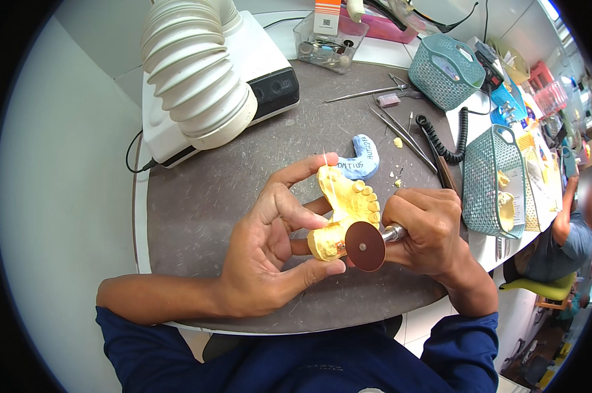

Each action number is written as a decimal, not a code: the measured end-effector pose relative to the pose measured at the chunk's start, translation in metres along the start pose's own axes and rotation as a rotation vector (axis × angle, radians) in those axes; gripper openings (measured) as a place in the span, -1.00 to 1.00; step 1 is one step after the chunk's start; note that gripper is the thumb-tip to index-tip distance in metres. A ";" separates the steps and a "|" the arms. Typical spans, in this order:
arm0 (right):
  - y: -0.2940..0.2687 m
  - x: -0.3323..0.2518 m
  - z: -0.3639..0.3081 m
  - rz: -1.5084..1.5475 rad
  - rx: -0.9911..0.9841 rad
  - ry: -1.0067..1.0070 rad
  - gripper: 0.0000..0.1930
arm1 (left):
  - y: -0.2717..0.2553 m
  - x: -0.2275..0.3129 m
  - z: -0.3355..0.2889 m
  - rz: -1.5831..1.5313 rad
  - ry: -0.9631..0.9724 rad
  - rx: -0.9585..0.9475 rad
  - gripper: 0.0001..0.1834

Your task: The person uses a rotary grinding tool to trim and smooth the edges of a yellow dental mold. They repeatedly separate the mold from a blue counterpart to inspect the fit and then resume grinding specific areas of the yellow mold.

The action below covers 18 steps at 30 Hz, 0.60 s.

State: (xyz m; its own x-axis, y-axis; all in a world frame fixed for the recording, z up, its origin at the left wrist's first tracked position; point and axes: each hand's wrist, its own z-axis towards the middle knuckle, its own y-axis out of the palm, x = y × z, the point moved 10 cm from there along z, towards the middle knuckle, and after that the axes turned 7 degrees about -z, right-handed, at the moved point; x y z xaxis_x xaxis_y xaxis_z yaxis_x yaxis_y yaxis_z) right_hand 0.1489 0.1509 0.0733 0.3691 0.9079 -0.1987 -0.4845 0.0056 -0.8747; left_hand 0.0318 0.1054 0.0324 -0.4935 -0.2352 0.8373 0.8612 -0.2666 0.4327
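A yellow plaster dental model [350,202] with a row of teeth is held up over the grey bench mat by my left hand [270,242], its fingers and thumb gripping the model's edges. My right hand [427,226] is closed around a metal rotary handpiece [394,232]. On the handpiece's tip sits a round brown disc [365,246], which overlaps the model's near right end; whether it touches cannot be made out. Just beyond the model lies a blue curved putty impression [361,159] with handwriting on it.
A white extraction unit [263,72] with a ribbed hose [191,78] stands at the far left. Teal baskets [446,72] line the right side, the nearer one [492,183] holding yellow models. Metal instruments [407,137], a small brush [388,100] and plaster crumbs lie between. A co-worker [564,229] sits far right.
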 end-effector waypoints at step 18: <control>-0.001 -0.001 0.000 -0.008 0.025 -0.010 -0.46 | 0.000 0.000 0.000 0.011 -0.005 0.000 -0.56</control>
State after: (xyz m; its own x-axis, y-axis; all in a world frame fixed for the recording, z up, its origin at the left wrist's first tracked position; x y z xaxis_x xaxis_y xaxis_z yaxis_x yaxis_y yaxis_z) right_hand 0.1493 0.1501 0.0743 0.3650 0.9120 -0.1870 -0.5010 0.0231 -0.8652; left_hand 0.0319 0.1052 0.0326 -0.4835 -0.2337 0.8436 0.8666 -0.2640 0.4235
